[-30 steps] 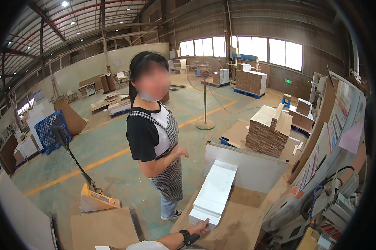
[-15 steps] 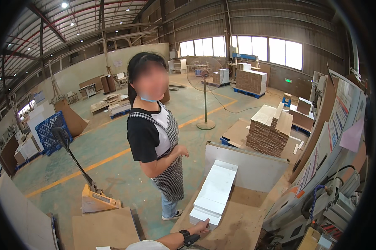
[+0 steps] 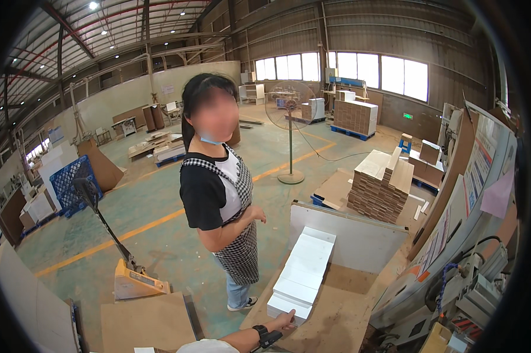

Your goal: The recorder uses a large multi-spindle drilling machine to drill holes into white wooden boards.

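Note:
White rectangular boards (image 3: pixel 303 262) lie in overlapping stacks, in a row on a brown worktop (image 3: pixel 342 306). My left hand (image 3: pixel 285 321) is at the near end of this row, its forearm coming in from the lower edge with a black band on the wrist. The thumb presses against the edge of the nearest white boards, and the fingers are curled and partly hidden. My right hand is out of view.
A person in a checked apron (image 3: pixel 237 235) stands beyond the worktop, left of an upright panel (image 3: pixel 348 235). A pallet jack (image 3: pixel 137 281) stands left, a pedestal fan (image 3: pixel 290 141) farther back. Stacked boards (image 3: pixel 378 185) lie behind the panel; a machine (image 3: pixel 453 235) is at right.
The view has shifted very slightly. My left hand stays at the near end of the white boards, and the other person holds the same pose.

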`<move>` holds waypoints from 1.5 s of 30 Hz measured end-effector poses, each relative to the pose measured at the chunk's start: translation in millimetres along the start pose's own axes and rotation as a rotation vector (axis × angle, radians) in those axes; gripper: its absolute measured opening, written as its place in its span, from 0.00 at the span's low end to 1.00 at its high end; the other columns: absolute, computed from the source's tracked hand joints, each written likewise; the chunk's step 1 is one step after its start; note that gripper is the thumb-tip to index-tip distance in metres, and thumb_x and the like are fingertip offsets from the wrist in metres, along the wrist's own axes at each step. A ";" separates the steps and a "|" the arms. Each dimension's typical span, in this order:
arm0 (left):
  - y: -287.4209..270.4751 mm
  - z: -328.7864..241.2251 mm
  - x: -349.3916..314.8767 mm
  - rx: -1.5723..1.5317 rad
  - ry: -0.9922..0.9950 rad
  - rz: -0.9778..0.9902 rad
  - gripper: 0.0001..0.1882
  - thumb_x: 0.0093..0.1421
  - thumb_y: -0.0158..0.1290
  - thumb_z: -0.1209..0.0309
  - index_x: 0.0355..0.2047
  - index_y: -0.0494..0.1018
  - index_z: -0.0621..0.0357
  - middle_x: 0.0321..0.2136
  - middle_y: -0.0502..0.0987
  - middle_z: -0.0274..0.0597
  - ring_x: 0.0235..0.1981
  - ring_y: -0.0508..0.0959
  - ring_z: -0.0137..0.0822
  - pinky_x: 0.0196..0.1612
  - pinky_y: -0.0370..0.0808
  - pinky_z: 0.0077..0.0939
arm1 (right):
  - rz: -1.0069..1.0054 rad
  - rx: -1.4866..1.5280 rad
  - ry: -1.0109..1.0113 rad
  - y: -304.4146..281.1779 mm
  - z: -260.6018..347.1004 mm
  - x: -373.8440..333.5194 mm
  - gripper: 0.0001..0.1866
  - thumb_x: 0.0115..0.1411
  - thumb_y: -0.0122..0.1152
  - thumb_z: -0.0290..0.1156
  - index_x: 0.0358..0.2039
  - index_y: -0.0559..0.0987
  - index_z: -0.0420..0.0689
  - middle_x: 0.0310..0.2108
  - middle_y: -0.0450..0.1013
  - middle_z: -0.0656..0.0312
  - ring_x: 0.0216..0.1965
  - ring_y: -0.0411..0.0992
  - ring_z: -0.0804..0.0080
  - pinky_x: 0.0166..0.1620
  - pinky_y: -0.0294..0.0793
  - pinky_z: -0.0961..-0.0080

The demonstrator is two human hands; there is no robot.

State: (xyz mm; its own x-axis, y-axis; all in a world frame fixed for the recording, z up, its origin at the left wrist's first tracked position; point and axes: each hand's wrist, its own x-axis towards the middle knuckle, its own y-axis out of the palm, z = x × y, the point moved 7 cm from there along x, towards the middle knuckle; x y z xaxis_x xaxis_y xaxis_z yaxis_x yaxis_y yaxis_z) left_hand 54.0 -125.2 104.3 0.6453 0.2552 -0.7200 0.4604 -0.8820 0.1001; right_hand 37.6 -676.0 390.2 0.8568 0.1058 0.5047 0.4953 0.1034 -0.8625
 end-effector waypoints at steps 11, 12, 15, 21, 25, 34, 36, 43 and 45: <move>-3.0 2.4 -1.1 -0.002 -0.011 0.097 0.29 0.56 0.39 0.44 0.32 0.65 0.63 0.23 0.69 0.40 0.22 0.73 0.31 0.16 0.64 0.18 | 0.093 0.076 0.079 -4.7 9.2 14.5 0.21 0.54 0.49 0.39 0.43 0.68 0.36 0.40 0.66 0.46 0.43 0.61 0.47 0.48 0.58 0.58; -8.4 2.1 -4.0 -0.047 0.004 0.048 0.27 0.57 0.38 0.45 0.27 0.65 0.61 0.18 0.66 0.38 0.17 0.71 0.29 0.13 0.61 0.17 | 0.197 0.109 0.138 1.4 10.8 27.3 0.21 0.53 0.50 0.38 0.43 0.68 0.37 0.40 0.66 0.46 0.43 0.61 0.47 0.48 0.57 0.58; 2.7 -1.1 -7.9 -0.068 0.005 0.020 0.26 0.58 0.37 0.46 0.22 0.64 0.59 0.11 0.64 0.36 0.11 0.66 0.27 0.10 0.56 0.17 | 0.090 0.062 0.072 -7.6 11.8 12.5 0.21 0.53 0.49 0.38 0.44 0.68 0.37 0.40 0.66 0.47 0.43 0.62 0.47 0.47 0.58 0.58; 19.3 -5.5 0.6 0.017 -0.008 0.211 0.26 0.57 0.37 0.46 0.26 0.65 0.59 0.13 0.65 0.37 0.10 0.61 0.27 0.13 0.62 0.18 | -0.131 -0.011 -0.126 92.3 -117.6 -73.6 0.19 0.48 0.54 0.37 0.36 0.70 0.37 0.32 0.68 0.47 0.37 0.63 0.48 0.41 0.59 0.54; 2.4 4.4 -2.7 0.012 0.013 -0.039 0.26 0.57 0.39 0.47 0.22 0.66 0.61 0.11 0.66 0.37 0.10 0.64 0.27 0.11 0.61 0.20 | -0.005 0.102 0.085 43.1 -64.0 -22.5 0.20 0.49 0.52 0.38 0.38 0.70 0.37 0.35 0.68 0.46 0.38 0.63 0.47 0.42 0.59 0.55; 7.4 -6.0 7.7 0.092 0.066 -0.020 0.28 0.56 0.35 0.45 0.19 0.66 0.59 0.10 0.65 0.35 0.10 0.64 0.29 0.12 0.62 0.23 | 0.001 0.522 0.488 42.2 -61.6 -21.7 0.22 0.54 0.47 0.41 0.42 0.69 0.37 0.39 0.67 0.47 0.43 0.63 0.48 0.47 0.60 0.57; 9.7 -7.1 4.8 0.103 0.055 0.011 0.28 0.56 0.35 0.45 0.17 0.65 0.57 0.09 0.63 0.35 0.10 0.63 0.29 0.12 0.58 0.23 | -0.001 0.661 0.575 51.0 -64.2 -20.8 0.22 0.55 0.46 0.42 0.43 0.69 0.38 0.40 0.67 0.47 0.44 0.63 0.48 0.48 0.60 0.57; 53.6 3.8 -32.7 -0.527 -0.294 1.337 0.26 0.58 0.36 0.47 0.22 0.67 0.58 0.16 0.65 0.33 0.16 0.65 0.27 0.17 0.63 0.22 | 0.095 0.288 0.208 -15.0 19.1 19.2 0.21 0.53 0.48 0.41 0.41 0.69 0.37 0.38 0.67 0.46 0.42 0.62 0.47 0.46 0.59 0.56; 75.3 -21.1 -52.2 -0.136 0.028 0.781 0.23 0.59 0.38 0.51 0.23 0.67 0.58 0.18 0.65 0.31 0.19 0.66 0.25 0.21 0.65 0.22 | 0.094 0.213 0.179 -21.6 22.3 17.1 0.21 0.52 0.49 0.40 0.41 0.69 0.37 0.38 0.67 0.46 0.41 0.62 0.47 0.45 0.59 0.56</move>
State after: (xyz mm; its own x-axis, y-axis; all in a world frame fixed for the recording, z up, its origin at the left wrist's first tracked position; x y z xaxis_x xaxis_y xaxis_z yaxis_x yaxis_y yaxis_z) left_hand 67.8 -196.6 163.9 0.8266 -0.4062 -0.3895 -0.0625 -0.7541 0.6538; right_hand 38.3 -654.4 418.3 0.9186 -0.0490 0.3921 0.3873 0.3083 -0.8689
